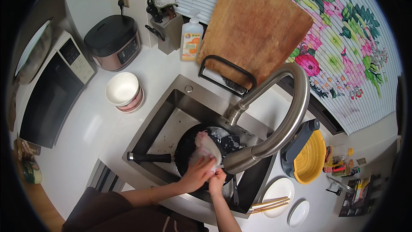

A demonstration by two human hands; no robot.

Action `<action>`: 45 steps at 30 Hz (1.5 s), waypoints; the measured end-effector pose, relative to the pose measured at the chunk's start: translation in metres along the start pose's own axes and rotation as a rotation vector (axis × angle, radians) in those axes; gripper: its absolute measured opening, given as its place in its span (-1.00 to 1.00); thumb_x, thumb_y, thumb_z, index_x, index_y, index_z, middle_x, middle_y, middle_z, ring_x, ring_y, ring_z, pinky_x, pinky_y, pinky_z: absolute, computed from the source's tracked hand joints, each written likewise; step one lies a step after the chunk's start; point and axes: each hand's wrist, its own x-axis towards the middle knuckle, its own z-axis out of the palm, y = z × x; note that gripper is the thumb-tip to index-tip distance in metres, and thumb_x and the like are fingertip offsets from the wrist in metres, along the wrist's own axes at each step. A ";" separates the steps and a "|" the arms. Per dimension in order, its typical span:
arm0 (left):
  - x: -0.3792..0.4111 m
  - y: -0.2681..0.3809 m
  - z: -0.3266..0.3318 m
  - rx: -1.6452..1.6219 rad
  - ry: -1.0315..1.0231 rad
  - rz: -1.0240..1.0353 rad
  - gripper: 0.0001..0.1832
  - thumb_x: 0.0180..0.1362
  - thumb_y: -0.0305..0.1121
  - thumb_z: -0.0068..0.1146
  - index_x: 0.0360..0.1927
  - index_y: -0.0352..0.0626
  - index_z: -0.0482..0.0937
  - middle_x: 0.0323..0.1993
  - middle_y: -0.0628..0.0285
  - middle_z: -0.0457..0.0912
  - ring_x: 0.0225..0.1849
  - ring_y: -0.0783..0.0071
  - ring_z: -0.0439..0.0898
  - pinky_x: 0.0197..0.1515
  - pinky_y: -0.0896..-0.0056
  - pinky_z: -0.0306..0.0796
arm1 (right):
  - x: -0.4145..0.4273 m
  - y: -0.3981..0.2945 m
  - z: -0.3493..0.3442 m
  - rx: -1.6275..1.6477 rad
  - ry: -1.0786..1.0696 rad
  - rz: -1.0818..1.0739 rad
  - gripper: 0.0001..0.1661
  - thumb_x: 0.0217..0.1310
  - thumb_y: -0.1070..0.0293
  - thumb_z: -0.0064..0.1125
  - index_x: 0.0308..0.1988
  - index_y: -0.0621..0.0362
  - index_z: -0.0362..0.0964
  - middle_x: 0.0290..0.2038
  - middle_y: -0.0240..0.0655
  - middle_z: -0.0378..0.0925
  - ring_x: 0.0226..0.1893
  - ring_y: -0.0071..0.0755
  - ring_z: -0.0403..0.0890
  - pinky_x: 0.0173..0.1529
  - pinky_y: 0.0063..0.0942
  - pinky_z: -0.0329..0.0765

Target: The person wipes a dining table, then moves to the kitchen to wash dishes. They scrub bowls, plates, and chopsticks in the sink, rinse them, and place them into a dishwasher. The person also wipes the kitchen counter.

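A wet white-and-pink dishcloth [207, 148] is bunched in both hands over a black frying pan [183, 145] in the stainless-steel sink [164, 132]. My left hand [198, 172] lies over the cloth with its fingers stretched across it. Close beside it, my right hand [218, 180] is closed at the cloth's lower end. Just above the hands hangs the head of the curved metal faucet [239, 161], with a short pale streak at its mouth that may be water. Suds show inside the pan. A black spatula [230, 143] lies partly in it, and its handle leads leftward.
Left of the sink stand stacked bowls [122, 88], a rice cooker [111, 43] and a microwave [53, 93]. Behind are a knife block [167, 32], a soap bottle [191, 40] and a wooden cutting board [257, 25]. Rightward sit a yellow colander [310, 158], plates [278, 191] and chopsticks [273, 203].
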 end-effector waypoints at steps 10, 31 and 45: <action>0.093 -0.058 0.023 -0.074 -0.120 -0.368 -0.51 0.13 -0.07 -0.20 0.11 -0.03 0.22 0.02 0.16 0.33 0.08 0.14 0.24 0.04 -0.08 0.08 | 0.001 -0.050 -0.014 0.547 0.131 0.249 -0.86 -0.08 0.65 0.06 -0.40 0.22 0.44 -0.35 -0.34 0.52 -0.29 -0.47 0.50 -0.11 -0.55 0.38; 0.037 -0.062 -0.029 -0.220 -0.345 0.140 -0.72 0.04 -0.28 -0.01 -0.21 -0.23 0.44 -0.35 0.21 0.42 -0.17 0.26 0.39 -0.08 0.41 0.23 | 0.027 0.018 -0.038 0.755 0.040 0.636 -0.46 -0.10 0.33 -0.17 -0.03 0.30 0.22 -0.03 -0.12 0.32 0.03 -0.07 0.30 0.12 -0.11 0.24; 0.059 -0.084 0.067 -0.260 -0.201 -0.432 -0.39 0.10 0.02 -0.16 0.12 -0.18 0.18 -0.03 -0.03 0.39 0.04 0.13 0.35 0.04 0.26 0.20 | 0.012 0.006 -0.008 0.389 0.313 0.293 -0.69 0.20 0.28 -0.14 -0.09 0.17 0.32 -0.16 -0.32 0.46 -0.20 -0.42 0.49 -0.13 -0.49 0.43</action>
